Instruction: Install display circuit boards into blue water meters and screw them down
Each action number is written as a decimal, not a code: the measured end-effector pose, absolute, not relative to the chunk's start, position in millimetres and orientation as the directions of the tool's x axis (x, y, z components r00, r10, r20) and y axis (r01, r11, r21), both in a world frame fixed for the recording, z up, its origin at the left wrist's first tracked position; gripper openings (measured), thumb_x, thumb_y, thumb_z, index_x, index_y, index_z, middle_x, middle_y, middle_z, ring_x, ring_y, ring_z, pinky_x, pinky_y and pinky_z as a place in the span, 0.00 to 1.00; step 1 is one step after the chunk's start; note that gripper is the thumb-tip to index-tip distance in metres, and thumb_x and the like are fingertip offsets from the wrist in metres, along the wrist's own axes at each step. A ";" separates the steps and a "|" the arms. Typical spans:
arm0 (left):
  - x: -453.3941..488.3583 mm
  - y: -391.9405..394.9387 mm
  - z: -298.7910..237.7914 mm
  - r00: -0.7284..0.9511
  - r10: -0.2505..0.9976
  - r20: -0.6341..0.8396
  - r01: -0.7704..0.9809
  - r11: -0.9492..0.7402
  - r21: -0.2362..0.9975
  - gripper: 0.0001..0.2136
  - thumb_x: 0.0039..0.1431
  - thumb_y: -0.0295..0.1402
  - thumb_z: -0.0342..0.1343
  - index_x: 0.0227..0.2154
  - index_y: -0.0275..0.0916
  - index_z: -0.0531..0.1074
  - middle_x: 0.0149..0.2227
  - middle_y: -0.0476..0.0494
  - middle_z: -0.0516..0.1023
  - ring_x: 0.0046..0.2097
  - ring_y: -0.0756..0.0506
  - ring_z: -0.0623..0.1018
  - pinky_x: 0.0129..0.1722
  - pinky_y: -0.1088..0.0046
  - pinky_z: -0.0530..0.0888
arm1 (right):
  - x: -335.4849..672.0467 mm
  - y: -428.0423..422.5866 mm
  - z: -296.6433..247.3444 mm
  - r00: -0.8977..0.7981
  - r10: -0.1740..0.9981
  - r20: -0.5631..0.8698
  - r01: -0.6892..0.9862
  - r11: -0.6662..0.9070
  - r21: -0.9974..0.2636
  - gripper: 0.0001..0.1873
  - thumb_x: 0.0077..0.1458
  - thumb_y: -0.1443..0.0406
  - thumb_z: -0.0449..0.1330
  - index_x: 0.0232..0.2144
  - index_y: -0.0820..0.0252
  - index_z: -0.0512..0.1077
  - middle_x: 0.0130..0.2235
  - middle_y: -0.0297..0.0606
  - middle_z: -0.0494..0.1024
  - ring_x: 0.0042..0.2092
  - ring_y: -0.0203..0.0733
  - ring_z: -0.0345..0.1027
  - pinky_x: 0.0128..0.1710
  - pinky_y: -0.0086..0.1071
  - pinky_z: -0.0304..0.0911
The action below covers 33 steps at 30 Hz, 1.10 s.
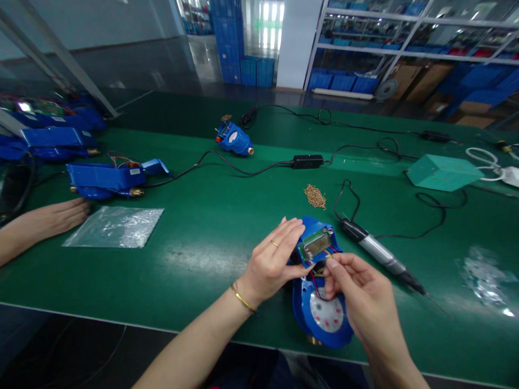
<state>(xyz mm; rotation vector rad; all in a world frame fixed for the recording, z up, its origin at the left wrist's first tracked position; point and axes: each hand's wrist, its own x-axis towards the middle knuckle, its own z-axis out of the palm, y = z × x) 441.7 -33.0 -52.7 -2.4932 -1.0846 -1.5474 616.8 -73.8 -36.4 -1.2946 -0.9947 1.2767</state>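
The fingers (286, 237) of the left hand (271, 266) are held straight and close together along the left edge of a small circuit board (315, 243) with a grey display, and the thumb is pressed at its lower corner, so the board is clamped between thumb and fingers. The board is kept tilted above the upper end of a blue water meter (324, 319), which lies on the near edge of the green worktop (219, 254), in front of the person, with its round white dial turned up. The thumb and forefinger of the right hand (360, 302) are brought together just below the board, at the red and dark wires (314, 282) that run from the board into the meter; whether a wire is really pinched between them cannot be told. Just to the right of the meter an electric screwdriver (379, 254) is laid on the worktop, with its black cable curling behind it. A small heap of brass screws (315, 195) is seen near, behind the meter. Farther back a black power adapter (307, 161) and a second blue meter (233, 138) are placed, and a green box (441, 172) stands at the right. At the left, well apart, a clear plastic bag (115, 227) lies flat, and another person's hand (57, 216) is rested just beside it, near more blue meter parts (107, 178).
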 end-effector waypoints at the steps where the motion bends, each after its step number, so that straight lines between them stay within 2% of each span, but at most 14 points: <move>1: 441.7 -33.1 -52.9 0.269 0.546 0.793 0.560 -0.759 0.333 0.23 0.60 0.33 0.61 0.55 0.27 0.65 0.51 0.27 0.78 0.57 0.39 0.77 0.59 0.57 0.75 | 616.5 -73.9 -35.8 0.092 0.986 -0.142 -0.086 -0.134 -0.987 0.14 0.53 0.56 0.68 0.30 0.62 0.73 0.22 0.33 0.74 0.21 0.32 0.66 0.22 0.24 0.65; 10: 443.9 -34.5 -55.0 0.229 0.572 0.788 0.565 -0.737 0.370 0.26 0.58 0.35 0.63 0.56 0.29 0.65 0.51 0.30 0.79 0.55 0.39 0.78 0.58 0.58 0.76 | 613.4 -73.9 -32.0 0.134 0.986 -0.103 -0.002 -0.104 -0.995 0.15 0.54 0.55 0.66 0.32 0.62 0.73 0.22 0.36 0.76 0.22 0.34 0.69 0.22 0.24 0.68; 19: 445.9 -37.7 -57.4 0.175 0.607 0.775 0.579 -0.700 0.417 0.27 0.56 0.36 0.65 0.56 0.31 0.66 0.51 0.31 0.79 0.54 0.40 0.79 0.57 0.58 0.77 | 612.8 -75.7 -29.9 0.134 0.991 -0.014 0.077 -0.025 -0.997 0.12 0.54 0.57 0.67 0.30 0.61 0.74 0.21 0.36 0.76 0.22 0.35 0.71 0.23 0.24 0.70; 33: 448.4 -40.9 -56.8 0.144 0.657 0.740 0.587 -0.659 0.471 0.27 0.56 0.39 0.65 0.55 0.33 0.67 0.52 0.33 0.79 0.53 0.40 0.80 0.57 0.60 0.77 | 619.2 -71.3 -28.3 0.105 0.991 -0.083 0.041 -0.088 -0.995 0.13 0.49 0.56 0.70 0.28 0.61 0.78 0.20 0.37 0.76 0.21 0.38 0.71 0.22 0.27 0.71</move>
